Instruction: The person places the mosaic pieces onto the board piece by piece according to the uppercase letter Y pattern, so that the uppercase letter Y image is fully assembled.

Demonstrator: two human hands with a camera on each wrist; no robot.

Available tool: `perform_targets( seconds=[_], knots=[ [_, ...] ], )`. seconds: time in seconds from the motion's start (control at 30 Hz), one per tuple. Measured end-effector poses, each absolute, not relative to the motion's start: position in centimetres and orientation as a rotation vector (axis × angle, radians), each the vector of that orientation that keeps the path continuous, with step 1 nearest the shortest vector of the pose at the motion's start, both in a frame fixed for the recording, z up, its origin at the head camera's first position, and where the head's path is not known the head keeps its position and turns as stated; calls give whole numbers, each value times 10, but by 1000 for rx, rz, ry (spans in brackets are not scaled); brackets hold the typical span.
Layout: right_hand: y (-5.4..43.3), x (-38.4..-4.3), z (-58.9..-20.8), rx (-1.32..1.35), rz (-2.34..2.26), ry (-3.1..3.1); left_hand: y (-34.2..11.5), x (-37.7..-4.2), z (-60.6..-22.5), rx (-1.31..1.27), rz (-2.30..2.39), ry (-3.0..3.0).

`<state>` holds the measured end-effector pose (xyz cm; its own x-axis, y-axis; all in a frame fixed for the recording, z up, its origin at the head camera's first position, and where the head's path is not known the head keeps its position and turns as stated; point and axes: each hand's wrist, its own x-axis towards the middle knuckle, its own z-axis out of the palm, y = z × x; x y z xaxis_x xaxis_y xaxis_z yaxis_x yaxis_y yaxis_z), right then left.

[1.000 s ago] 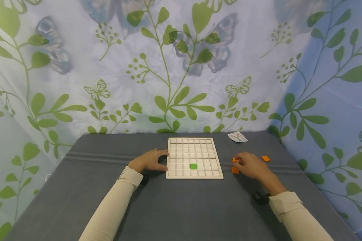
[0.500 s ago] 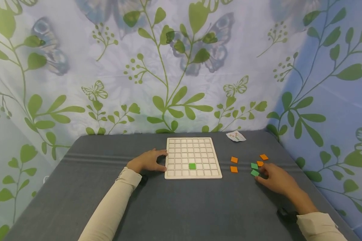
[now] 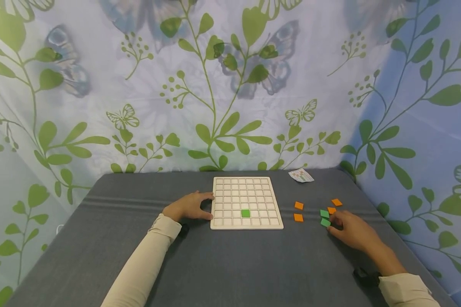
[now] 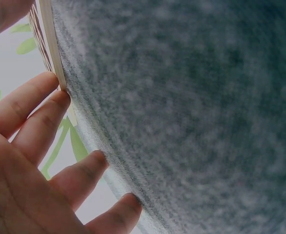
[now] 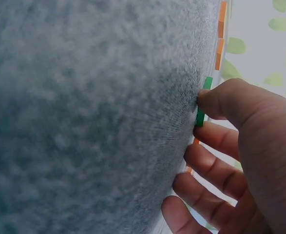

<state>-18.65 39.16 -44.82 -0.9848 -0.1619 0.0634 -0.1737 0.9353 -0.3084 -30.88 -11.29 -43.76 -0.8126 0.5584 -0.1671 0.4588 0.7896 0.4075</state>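
Touching the left edge of a pale gridded board (image 3: 247,187) with the left hand (image 3: 190,206), with fingers (image 4: 23,107) loosely spread and grasping nothing. Touching the nearer green tile (image 3: 325,222) with thumb and index finger of the right hand (image 3: 355,230); cannot tell whether pinching it or merely resting against it. Seeing the farther green tile (image 3: 324,213) just beyond, with the inner orange tile (image 3: 331,210) just beside that and the outer orange tile (image 3: 336,202) farther back. Spotting a front orange tile (image 3: 298,217) and a back orange tile (image 3: 299,205) between board and right hand. Finding a set green tile (image 3: 246,213) in the board's middle column, second row from the near edge. Noting a printed sheet (image 3: 301,175) near the far edge of the grey worktop (image 3: 230,264), right of the board.
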Motion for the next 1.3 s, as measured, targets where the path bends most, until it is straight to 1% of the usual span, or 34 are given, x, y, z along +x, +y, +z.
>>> perform_targets(
  seconds=[0.13,0.23,0.37,0.5,0.63,0.77,0.97,1.3],
  knots=[
    [384,-190,-444,294,510,-3040,-114,-309,-438,783,518,2703],
    [366,-198,-437,318,582,-3018,-114,-309,-439,790,525,2700],
    [324,-220,-427,410,687,-2993,-116,-309,-439,793,533,2698],
    [275,-246,-423,561,739,-2986,-118,-308,-440,809,536,2701],
    [233,-268,-427,684,727,-2991,-117,-308,-441,827,532,2701],
    [206,-284,-435,718,690,-3016,-117,-308,-441,817,545,2702],
    [193,-289,-444,702,693,-3048,-114,-309,-443,800,569,2685],
    [189,-290,-438,764,665,-3038,-117,-311,-443,771,546,2707]
  ],
)
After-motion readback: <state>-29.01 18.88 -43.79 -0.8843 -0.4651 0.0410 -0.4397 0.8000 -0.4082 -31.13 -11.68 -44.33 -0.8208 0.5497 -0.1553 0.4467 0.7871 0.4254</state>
